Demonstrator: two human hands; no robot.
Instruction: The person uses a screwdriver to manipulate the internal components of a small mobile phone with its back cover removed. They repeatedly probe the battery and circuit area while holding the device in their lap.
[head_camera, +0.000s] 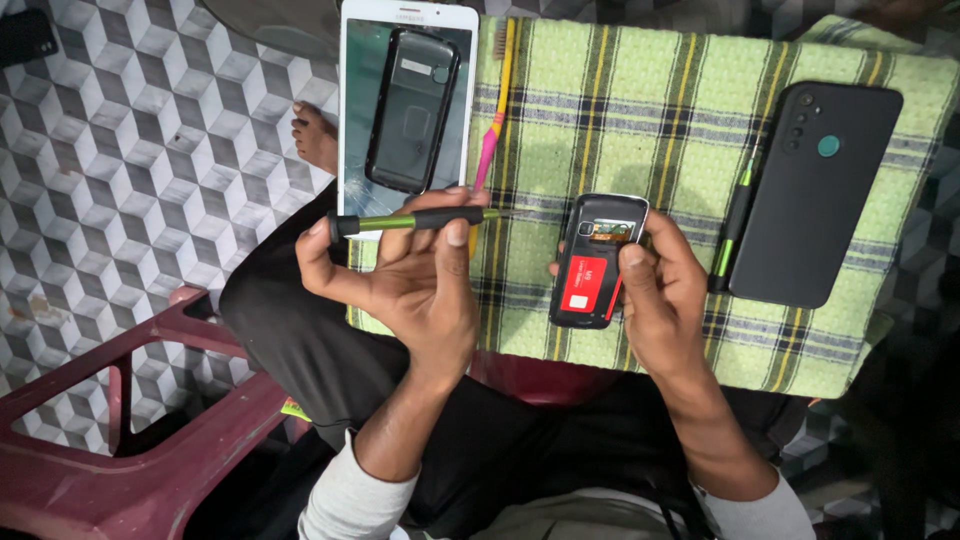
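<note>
My left hand (415, 275) grips a screwdriver (400, 222) with a green shaft and black cap, held level, its thin tip pointing right toward a small opened phone (592, 262). That phone lies back side up on a green plaid cloth (620, 120), showing a red battery and a metal slot near its top. My right hand (660, 290) holds the phone by its right edge, thumb on the rim.
A white tablet with a cracked screen (357, 120) lies at the cloth's left with a black phone back cover (413, 110) on it. A pink and yellow toothbrush (494, 110), a large black smartphone (815, 195) and a second green tool (735, 225) lie nearby. A maroon plastic chair (130, 430) stands lower left.
</note>
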